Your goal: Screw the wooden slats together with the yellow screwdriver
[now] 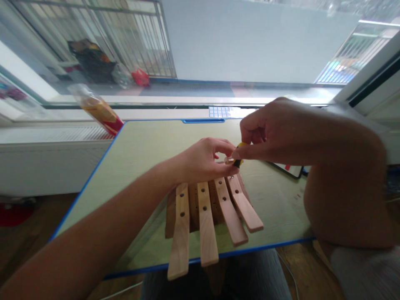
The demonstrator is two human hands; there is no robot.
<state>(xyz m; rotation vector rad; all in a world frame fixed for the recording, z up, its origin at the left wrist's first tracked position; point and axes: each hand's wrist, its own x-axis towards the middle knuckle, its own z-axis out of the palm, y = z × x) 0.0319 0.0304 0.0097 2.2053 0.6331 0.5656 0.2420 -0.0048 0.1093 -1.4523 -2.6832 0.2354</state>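
Between finger and thumb, my right hand grips a small yellow-and-black handled tool, which looks like a screwdriver. Curled round the tool's near side is my left hand, its thumb against the black part; the tool's tip is hidden. Just below, a screw head shows at the upper end of the rightmost light wooden strip. Three more strips lie to its left: one close beside it, a middle one and the leftmost one. All rest on a brown wooden block, their lower ends overhanging it.
The pale folding table has a blue edge. A tablet-like device lies partly behind my right arm. A bottle with a red-and-yellow label leans by the window. My bent knee rises at the right edge.
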